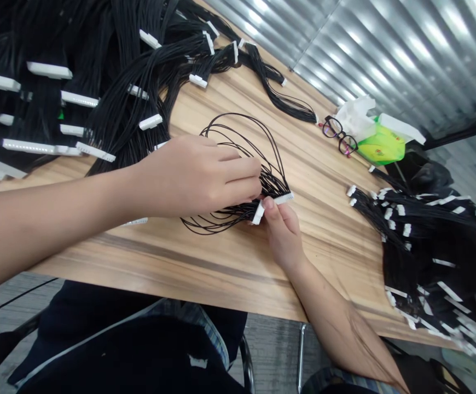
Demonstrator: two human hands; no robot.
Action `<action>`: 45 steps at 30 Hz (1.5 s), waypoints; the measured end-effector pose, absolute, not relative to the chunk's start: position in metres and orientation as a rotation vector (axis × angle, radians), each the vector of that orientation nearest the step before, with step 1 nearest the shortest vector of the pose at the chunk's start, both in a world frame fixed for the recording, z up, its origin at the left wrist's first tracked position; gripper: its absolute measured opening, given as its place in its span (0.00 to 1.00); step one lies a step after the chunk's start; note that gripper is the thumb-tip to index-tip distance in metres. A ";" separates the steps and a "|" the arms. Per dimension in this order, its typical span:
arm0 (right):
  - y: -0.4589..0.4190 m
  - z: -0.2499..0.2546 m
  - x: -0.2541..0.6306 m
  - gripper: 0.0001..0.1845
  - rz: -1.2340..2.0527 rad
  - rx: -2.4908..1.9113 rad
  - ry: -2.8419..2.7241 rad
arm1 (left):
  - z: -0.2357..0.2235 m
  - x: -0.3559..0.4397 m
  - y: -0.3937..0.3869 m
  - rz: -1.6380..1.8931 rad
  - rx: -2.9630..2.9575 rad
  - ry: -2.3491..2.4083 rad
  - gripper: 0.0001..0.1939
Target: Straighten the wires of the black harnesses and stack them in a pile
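A wire harness of looped black wires [277, 185] lies over the wooden table, between my hands. My left hand [199, 178] is closed over the wires, its fingers curled and their tips hidden. From the front right, my right hand [284, 232] pinches the end of the harness between thumb and fingers. Two white connectors show there: one [258, 212] is angled beside my thumb, and the other [284, 198] lies behind it. Thin wire loops bulge out above and below my left hand.
Large piles of black wire harnesses [135, 104] with white connectors cover the table's left and back. Another pile [435, 241] lies at the right. Eyeglasses [340, 135] and a green-yellow packet [383, 143] sit near a corrugated metallic wall [369, 49]. The wooden table's [221, 273] front edge is close to my lap.
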State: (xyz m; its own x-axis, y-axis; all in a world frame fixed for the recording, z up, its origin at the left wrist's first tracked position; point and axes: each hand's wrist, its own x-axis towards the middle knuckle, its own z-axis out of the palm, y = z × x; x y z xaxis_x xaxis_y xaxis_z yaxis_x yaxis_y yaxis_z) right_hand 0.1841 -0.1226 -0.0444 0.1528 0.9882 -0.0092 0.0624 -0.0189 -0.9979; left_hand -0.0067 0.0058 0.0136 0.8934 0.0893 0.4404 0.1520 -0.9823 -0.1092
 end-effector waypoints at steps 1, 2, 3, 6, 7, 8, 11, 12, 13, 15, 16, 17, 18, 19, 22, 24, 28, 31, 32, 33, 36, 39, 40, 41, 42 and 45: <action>-0.122 -0.043 0.183 0.23 1.079 -1.332 -1.120 | 0.013 -0.007 0.006 -0.707 -2.939 -0.177 0.22; -0.122 -0.042 0.183 0.23 1.083 -1.326 -1.107 | 0.012 -0.008 0.006 -0.774 -2.938 -0.147 0.21; -0.122 -0.041 0.182 0.23 1.087 -1.319 -1.097 | 0.011 -0.008 0.006 -0.862 -2.912 -0.110 0.20; -0.123 -0.041 0.181 0.22 1.085 -1.321 -1.097 | 0.013 -0.008 0.008 -0.995 -2.835 -0.028 0.17; -0.124 -0.041 0.180 0.22 1.075 -1.324 -1.101 | 0.015 -0.007 0.008 -0.961 -2.860 -0.035 0.19; -0.125 -0.041 0.179 0.22 1.060 -1.324 -1.105 | 0.017 -0.006 0.008 -0.893 -2.915 -0.062 0.22; -0.129 -0.040 0.176 0.20 1.006 -1.304 -1.097 | 0.021 -0.003 0.007 -0.757 -3.053 -0.197 0.31; -0.129 -0.039 0.175 0.20 0.995 -1.305 -1.090 | 0.021 -0.002 0.007 -0.751 -3.069 -0.235 0.31; -0.130 -0.039 0.174 0.21 0.987 -1.313 -1.081 | 0.021 -0.001 0.006 -0.762 -3.080 -0.253 0.31; -0.131 -0.037 0.172 0.21 0.974 -1.333 -1.070 | 0.020 -0.001 0.005 -0.760 -3.118 -0.251 0.30; -0.131 -0.036 0.171 0.21 0.968 -1.341 -1.071 | 0.019 -0.001 0.005 -0.752 -3.142 -0.247 0.29; -0.131 -0.035 0.171 0.21 0.957 -1.346 -1.075 | 0.018 -0.001 0.005 -0.747 -3.166 -0.244 0.29; -0.131 -0.034 0.170 0.21 0.946 -1.350 -1.081 | 0.018 -0.001 0.005 -0.744 -3.187 -0.242 0.28; -0.131 -0.033 0.170 0.21 0.936 -1.358 -1.083 | 0.017 -0.001 0.005 -0.742 -3.199 -0.246 0.27; -0.130 -0.030 0.168 0.22 0.915 -1.398 -1.073 | 0.016 -0.001 0.006 -0.750 -3.187 -0.258 0.27; -0.129 -0.029 0.167 0.24 0.903 -1.433 -1.068 | 0.014 -0.001 0.005 -0.756 -3.160 -0.273 0.26; -0.126 -0.026 0.166 0.23 0.875 -1.456 -1.042 | 0.007 -0.003 0.004 -0.801 -3.108 -0.279 0.24; -0.125 -0.026 0.166 0.23 0.865 -1.458 -1.033 | 0.001 -0.003 0.002 -0.852 -3.051 -0.235 0.20; -0.125 -0.027 0.166 0.23 0.859 -1.465 -1.040 | 0.000 -0.003 0.001 -0.862 -3.043 -0.230 0.19; -0.126 -0.028 0.167 0.23 0.852 -1.473 -1.055 | -0.001 -0.003 0.001 -0.864 -3.052 -0.238 0.18; -0.128 -0.029 0.167 0.22 0.822 -1.483 -1.156 | -0.001 -0.001 -0.001 -0.830 -3.221 -0.365 0.13; -0.129 -0.028 0.168 0.21 0.828 -1.488 -1.267 | 0.002 0.000 0.000 -0.620 -3.522 -0.499 0.08; -0.129 -0.027 0.168 0.21 0.841 -1.491 -1.292 | 0.002 0.000 0.001 -0.536 -3.580 -0.517 0.08; -0.129 -0.026 0.169 0.21 0.856 -1.493 -1.313 | 0.002 0.001 0.001 -0.465 -3.598 -0.523 0.08; -0.129 -0.025 0.169 0.21 0.871 -1.494 -1.329 | 0.002 0.000 0.002 -0.429 -3.578 -0.521 0.08; -0.127 -0.024 0.171 0.22 0.935 -1.507 -1.327 | 0.003 -0.001 0.006 -0.516 -3.411 -0.457 0.14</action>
